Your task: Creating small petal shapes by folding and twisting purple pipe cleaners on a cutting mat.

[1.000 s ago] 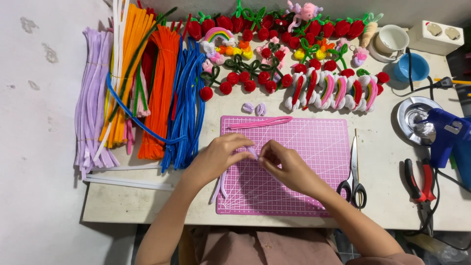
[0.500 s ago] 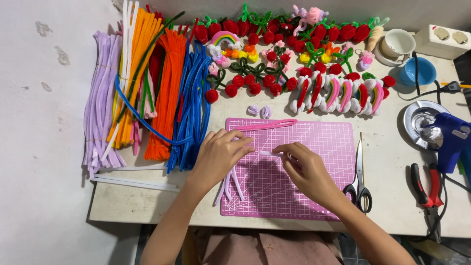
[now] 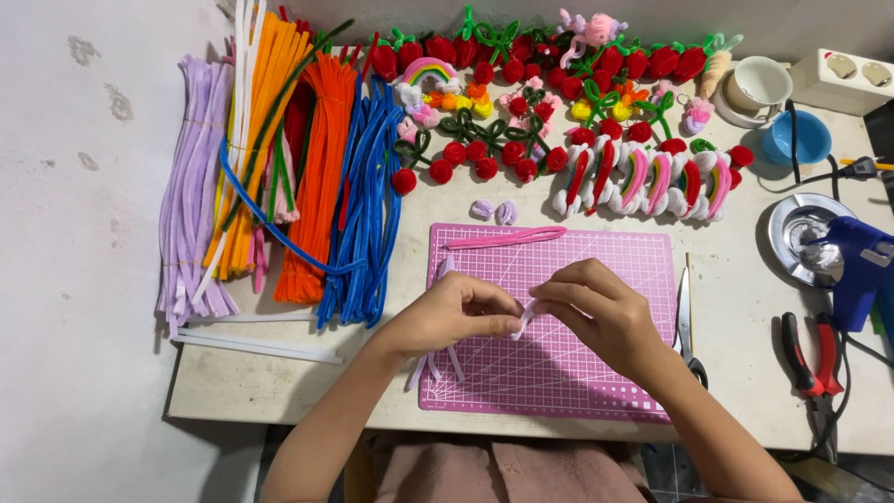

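Pale and cluttered, the tabletop [image 3: 279,391] carries craft supplies, with a white wall on the far left. Lilac stems [image 3: 191,186] lie at the left edge, then orange stems [image 3: 321,177] and blue stems [image 3: 372,205] in long bundles, and two white stems [image 3: 261,343] lie flat just below them. A pink mat [image 3: 559,373] sits in the middle near the front edge, with a pink stem [image 3: 507,238] lying along its top edge. Over the mat, the left hand [image 3: 447,317] has its grip closed on a pale stem [image 3: 524,319], fingertips pinching it, and loose pale ends [image 3: 433,363] hang below that hand onto the mat. The right hand [image 3: 601,312] meets it, its grip likewise closed on the same pale stem, so both hands touch at the piece above the mat's middle. Behind the mat stand rows of finished red berries [image 3: 484,163] and striped rainbows [image 3: 652,182]. Scissors [image 3: 687,326] lie just beside the mat's right edge. Farther right sit a blue bowl [image 3: 799,140], a white cup [image 3: 756,86], a blue glue gun [image 3: 852,270] on a metal dish [image 3: 792,233], and red pliers [image 3: 810,359] near the front.
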